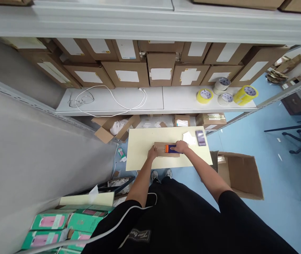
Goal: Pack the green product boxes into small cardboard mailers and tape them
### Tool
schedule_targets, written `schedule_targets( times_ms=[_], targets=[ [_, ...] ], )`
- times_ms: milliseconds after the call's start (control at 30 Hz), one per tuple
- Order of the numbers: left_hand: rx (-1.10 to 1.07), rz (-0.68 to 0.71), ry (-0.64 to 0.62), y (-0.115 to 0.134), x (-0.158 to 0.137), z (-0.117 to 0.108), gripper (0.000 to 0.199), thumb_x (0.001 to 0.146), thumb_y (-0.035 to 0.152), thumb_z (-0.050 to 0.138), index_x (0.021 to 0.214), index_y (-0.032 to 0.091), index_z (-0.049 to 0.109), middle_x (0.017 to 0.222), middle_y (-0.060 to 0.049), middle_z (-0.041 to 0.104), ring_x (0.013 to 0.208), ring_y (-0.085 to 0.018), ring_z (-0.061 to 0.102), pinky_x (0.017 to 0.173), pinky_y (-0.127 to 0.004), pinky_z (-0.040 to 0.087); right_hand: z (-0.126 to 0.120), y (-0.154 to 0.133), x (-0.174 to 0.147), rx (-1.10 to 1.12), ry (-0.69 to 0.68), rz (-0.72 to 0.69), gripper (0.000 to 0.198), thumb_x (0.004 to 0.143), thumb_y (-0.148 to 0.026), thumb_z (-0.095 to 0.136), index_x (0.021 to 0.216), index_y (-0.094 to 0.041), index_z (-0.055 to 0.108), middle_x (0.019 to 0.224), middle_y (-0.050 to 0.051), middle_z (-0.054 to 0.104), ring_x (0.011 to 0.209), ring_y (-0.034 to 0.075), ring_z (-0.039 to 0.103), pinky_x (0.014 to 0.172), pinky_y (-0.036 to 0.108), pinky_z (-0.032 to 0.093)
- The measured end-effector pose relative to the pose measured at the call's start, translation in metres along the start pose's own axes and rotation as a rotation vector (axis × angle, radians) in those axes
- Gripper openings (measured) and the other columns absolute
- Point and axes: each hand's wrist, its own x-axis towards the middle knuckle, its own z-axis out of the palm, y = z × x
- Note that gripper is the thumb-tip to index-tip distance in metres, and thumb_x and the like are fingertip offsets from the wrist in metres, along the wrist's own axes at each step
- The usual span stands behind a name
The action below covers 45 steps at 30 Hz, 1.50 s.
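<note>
On a pale yellow tabletop (140, 155) lies a small brown cardboard box (161, 154). My left hand (152, 153) grips its left end, fingers curled at the edge. My right hand (181, 146) is closed around a blue tool with an orange end (170, 148), which looks like a tape dispenser, held low over the box's right half. Shiny clear tape seems to lie on the box top near my left hand. Just beyond my right hand are white paper pieces (189, 138) and a pixelated purple item (200, 138).
A shelf (171, 97) ahead carries labelled cartons (127, 74), several tape rolls (204, 95), a white cable (110, 92) and glasses (80, 100). Open cartons stand at left (104, 134) and right (243, 173) of the table. Green boxes (48, 221) are stacked at lower left.
</note>
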Motion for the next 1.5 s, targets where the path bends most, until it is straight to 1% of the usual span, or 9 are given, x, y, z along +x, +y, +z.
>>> schedule_targets(
  times_ms=[200, 433, 767, 900, 1033, 1133, 1233, 1367, 1500],
  targets=[
    [0.078, -0.032, -0.004, 0.000, -0.004, -0.003, 0.046, 0.103, 0.054, 0.049, 0.129, 0.021, 0.067, 0.133, -0.016, 0.073, 0.127, -0.032, 0.066, 0.110, -0.042, 0.046, -0.004, 0.061, -0.015, 0.010, 0.020, -0.005, 0.064, 0.086, -0.077, 0.066, 0.099, -0.016, 0.081, 0.108, 0.022, 0.078, 0.102, 0.036, 0.074, 0.077, 0.036, 0.054],
    [0.103, -0.024, -0.005, 0.002, -0.008, -0.003, 0.053, 0.105, 0.055, 0.042, 0.140, 0.020, 0.061, 0.134, -0.017, 0.073, 0.125, -0.033, 0.068, 0.106, -0.043, 0.049, -0.001, 0.125, -0.036, -0.003, 0.047, 0.072, 0.066, 0.085, -0.079, 0.065, 0.098, -0.017, 0.082, 0.106, 0.022, 0.079, 0.101, 0.036, 0.074, 0.078, 0.036, 0.052],
    [0.107, 0.001, 0.010, 0.012, -0.008, 0.002, 0.051, 0.105, 0.058, 0.041, 0.130, 0.022, 0.067, 0.129, -0.014, 0.075, 0.121, -0.033, 0.068, 0.103, -0.042, 0.051, 0.009, 0.146, -0.030, 0.051, 0.075, 0.095, 0.063, 0.086, -0.079, 0.064, 0.090, -0.018, 0.080, 0.099, 0.018, 0.080, 0.093, 0.033, 0.075, 0.070, 0.033, 0.049],
    [0.121, 0.008, -0.022, 0.008, -0.005, 0.000, 0.058, 0.104, 0.064, 0.039, 0.134, 0.022, 0.066, 0.126, -0.016, 0.075, 0.118, -0.036, 0.070, 0.101, -0.046, 0.053, 0.009, 0.144, -0.028, 0.069, 0.060, 0.117, 0.061, 0.085, -0.076, 0.066, 0.089, -0.017, 0.079, 0.097, 0.018, 0.079, 0.089, 0.031, 0.074, 0.066, 0.031, 0.047],
    [0.029, 0.008, -0.024, -0.007, 0.001, -0.016, 0.062, 0.104, 0.067, 0.039, 0.134, 0.021, 0.068, 0.135, -0.016, 0.072, 0.127, -0.035, 0.066, 0.106, -0.044, 0.051, 0.007, 0.125, -0.029, 0.198, 0.036, 0.068, 0.060, 0.086, -0.077, 0.063, 0.078, -0.019, 0.075, 0.084, 0.011, 0.077, 0.078, 0.025, 0.072, 0.064, 0.029, 0.045],
    [-0.081, -0.040, -0.039, -0.019, 0.010, -0.038, 0.061, 0.104, 0.065, 0.042, 0.132, 0.018, 0.070, 0.138, -0.017, 0.070, 0.128, -0.032, 0.067, 0.103, -0.041, 0.054, -0.003, 0.092, -0.030, 0.293, 0.046, -0.027, 0.063, 0.088, -0.080, 0.057, 0.071, -0.021, 0.072, 0.076, 0.007, 0.075, 0.074, 0.022, 0.069, 0.063, 0.028, 0.044],
    [-0.070, -0.126, -0.032, -0.024, 0.021, -0.067, 0.061, 0.100, 0.065, 0.053, 0.129, 0.014, 0.071, 0.131, -0.020, 0.074, 0.122, -0.035, 0.070, 0.100, -0.044, 0.056, -0.018, 0.038, -0.025, 0.296, 0.067, -0.095, 0.063, 0.088, -0.081, 0.058, 0.072, -0.022, 0.073, 0.075, 0.006, 0.074, 0.076, 0.023, 0.069, 0.065, 0.029, 0.044],
    [-0.025, -0.120, 0.058, -0.020, 0.028, -0.106, 0.058, 0.095, 0.059, 0.064, 0.128, 0.013, 0.071, 0.131, -0.022, 0.073, 0.132, -0.042, 0.063, 0.111, -0.056, 0.048, -0.034, -0.053, -0.017, 0.172, 0.109, -0.111, 0.059, 0.089, -0.079, 0.062, 0.086, -0.023, 0.079, 0.090, 0.010, 0.079, 0.092, 0.026, 0.073, 0.070, 0.029, 0.047],
    [-0.084, -0.016, 0.031, -0.008, 0.017, -0.120, 0.060, 0.102, 0.066, 0.043, 0.129, 0.021, 0.074, 0.136, -0.011, 0.073, 0.131, -0.031, 0.066, 0.112, -0.043, 0.050, -0.041, -0.126, -0.017, 0.045, 0.092, -0.100, 0.064, 0.093, -0.077, 0.056, 0.104, -0.019, 0.080, 0.111, 0.016, 0.079, 0.105, 0.029, 0.073, 0.078, 0.031, 0.051]
  ],
)
